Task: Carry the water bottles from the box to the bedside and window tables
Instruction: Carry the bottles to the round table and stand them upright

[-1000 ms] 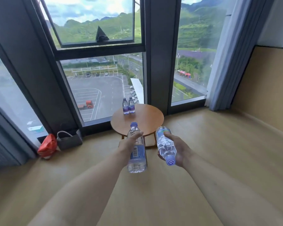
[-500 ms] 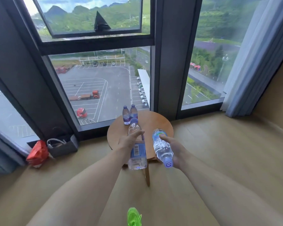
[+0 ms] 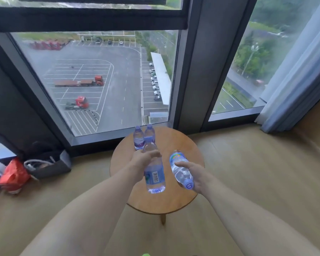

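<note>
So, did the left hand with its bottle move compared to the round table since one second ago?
Yes. The left hand and its bottle went forward: before they were short of the round table, now they are over its top, close to the two standing bottles.

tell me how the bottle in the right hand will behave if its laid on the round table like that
The bottle in the right hand is round-sided and tilted almost flat, so laid that way it would probably roll across the smooth round table. It looks full of water, so likely heavy for its size. The right hand should probably stand it upright.
</note>
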### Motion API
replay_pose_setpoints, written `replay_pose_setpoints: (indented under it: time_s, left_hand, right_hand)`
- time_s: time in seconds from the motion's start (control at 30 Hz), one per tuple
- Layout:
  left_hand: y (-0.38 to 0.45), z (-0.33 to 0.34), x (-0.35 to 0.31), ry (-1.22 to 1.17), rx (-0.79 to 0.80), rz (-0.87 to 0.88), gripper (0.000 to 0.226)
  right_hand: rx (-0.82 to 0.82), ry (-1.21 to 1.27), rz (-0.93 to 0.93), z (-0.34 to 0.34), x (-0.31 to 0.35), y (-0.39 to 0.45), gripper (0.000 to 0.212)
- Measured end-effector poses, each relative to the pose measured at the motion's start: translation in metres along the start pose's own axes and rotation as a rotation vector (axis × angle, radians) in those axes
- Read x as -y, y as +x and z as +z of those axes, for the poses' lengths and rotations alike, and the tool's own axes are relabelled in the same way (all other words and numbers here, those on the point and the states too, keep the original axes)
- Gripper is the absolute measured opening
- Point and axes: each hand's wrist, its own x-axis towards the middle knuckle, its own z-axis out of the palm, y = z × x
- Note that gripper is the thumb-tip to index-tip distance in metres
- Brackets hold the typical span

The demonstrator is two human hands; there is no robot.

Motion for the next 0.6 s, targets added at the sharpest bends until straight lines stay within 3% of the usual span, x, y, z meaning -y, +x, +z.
replay_pose_setpoints:
  time_s: [0.2, 0.47, 0.6]
  left_hand:
    - [0.079, -0.002, -0.006, 0.096, -0.075, 0.007, 0.027]
    - [0.173, 0.014, -0.016, 0.161, -0.209, -0.089, 0.027]
    - [0.206, 0.019, -0.004, 0.160, -0.282, -0.163, 0.037]
  right_hand:
    - [-0.085, -0.160, 0.037, 0.008, 0.049, 0.086, 0.046]
    - [-0.075, -0.521, 0.077, 0.003, 0.126, 0.203, 0.067]
    - [-0.070, -0.714, 0.130, 0.002, 0.148, 0.245, 0.072]
